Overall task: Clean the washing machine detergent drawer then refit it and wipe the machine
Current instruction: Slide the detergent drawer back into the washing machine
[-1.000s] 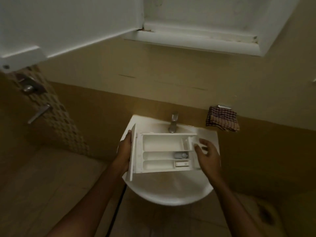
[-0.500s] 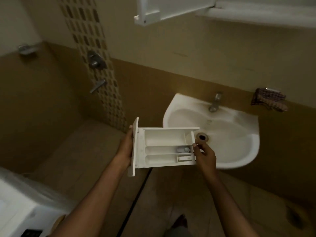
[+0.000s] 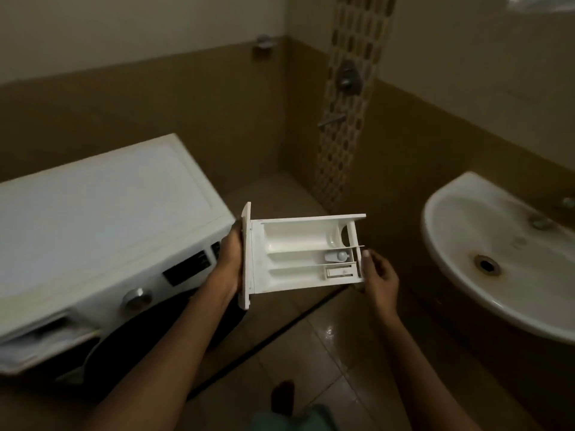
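While the drawer (image 3: pixel 306 253) is being kept level between washer (image 3: pixel 102 219) and sink (image 3: pixel 466 194), it is being clamped endwise: left hand (image 3: pixel 228 259) on front panel, right hand (image 3: pixel 379 275) on rear, likely for refitting.

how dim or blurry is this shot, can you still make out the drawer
Head view: the room is dim and brownish. The white drawer stays readable, its compartments distinct. The washing machine top looks soft and smeared, its panel markings unreadable. The wide lens bows the sink rim and the walls. A small glint shows on the wet floor.

White detergent drawer (image 3: pixel 295 253) between left hand (image 3: pixel 228 259) and right hand (image 3: pixel 378 276), washing machine (image 3: pixel 102 219) left, sink (image 3: pixel 497 253) right.
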